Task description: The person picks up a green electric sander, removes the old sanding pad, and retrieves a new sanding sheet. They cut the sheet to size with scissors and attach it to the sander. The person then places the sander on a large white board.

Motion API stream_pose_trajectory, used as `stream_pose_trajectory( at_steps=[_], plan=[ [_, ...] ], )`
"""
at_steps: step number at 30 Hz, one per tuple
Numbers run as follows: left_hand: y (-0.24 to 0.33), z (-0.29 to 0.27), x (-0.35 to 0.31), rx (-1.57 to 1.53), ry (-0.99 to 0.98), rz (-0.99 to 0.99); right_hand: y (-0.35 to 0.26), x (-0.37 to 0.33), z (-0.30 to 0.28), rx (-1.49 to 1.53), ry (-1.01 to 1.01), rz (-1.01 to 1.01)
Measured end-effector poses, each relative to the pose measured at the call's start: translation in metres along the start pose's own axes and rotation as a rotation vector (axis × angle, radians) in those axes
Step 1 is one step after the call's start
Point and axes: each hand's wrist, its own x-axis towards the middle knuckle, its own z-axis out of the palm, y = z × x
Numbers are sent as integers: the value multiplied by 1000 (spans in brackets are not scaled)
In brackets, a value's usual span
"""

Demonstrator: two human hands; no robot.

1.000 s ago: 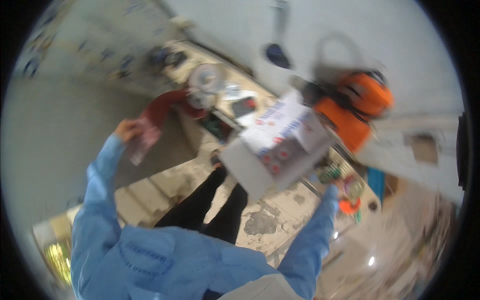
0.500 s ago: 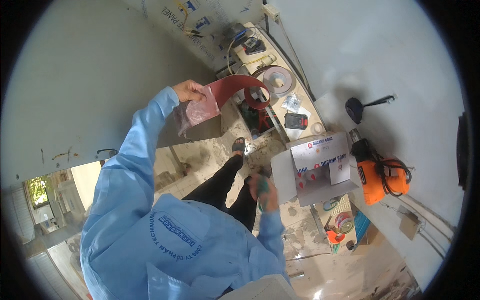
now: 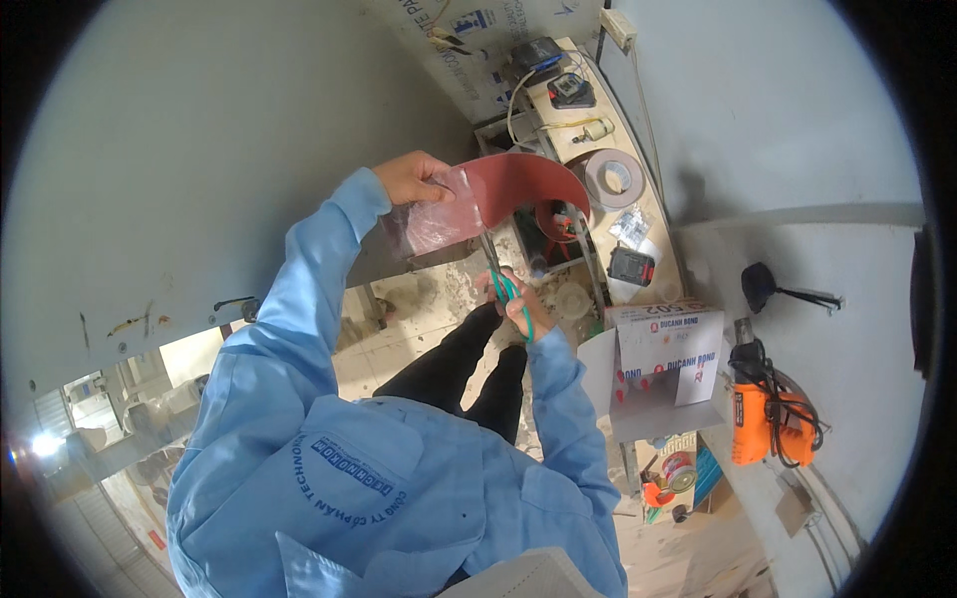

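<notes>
A wide reddish-brown strip (image 3: 523, 184) curls away to the right, its far end looped over the bench. Clear plastic film (image 3: 434, 221) covers its near end. My left hand (image 3: 414, 179) pinches the strip and film along the upper edge, holding them up in the air. Below, my right hand (image 3: 520, 309) is closed around the handles of green-handled scissors (image 3: 501, 284). Their blades point up and meet the lower edge of the strip, close to where the film ends. Whether the blades have cut into it cannot be made out.
On the narrow bench (image 3: 638, 269) to the right lie a grey-brown tape roll (image 3: 615, 178), a black tool battery (image 3: 631, 266) and small packets. Nearer stands an open white carton (image 3: 668, 344). An orange heat gun (image 3: 768, 424) hangs by the right wall. A large grey panel (image 3: 239, 169) stands left.
My right hand has come up and forward with the scissors, bringing the blades to the strip's lower edge. The left hand still holds the strip, now slightly further right in view.
</notes>
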Motion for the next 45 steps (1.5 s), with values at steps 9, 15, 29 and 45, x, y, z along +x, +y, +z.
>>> stream_pose_trajectory(
  at_steps=[9,15,29,45],
  plan=[
    [4,1,-7,-12,25,50,-31,0,2,-105,48,-174],
    [0,2,-3,37,46,142,-50,-3,2,-277,65,-134],
    [1,3,-7,-30,50,148,-67,-7,5,-316,64,-128],
    [-10,4,-7,-17,64,152,-70,-8,13,-364,108,-158]
  ],
)
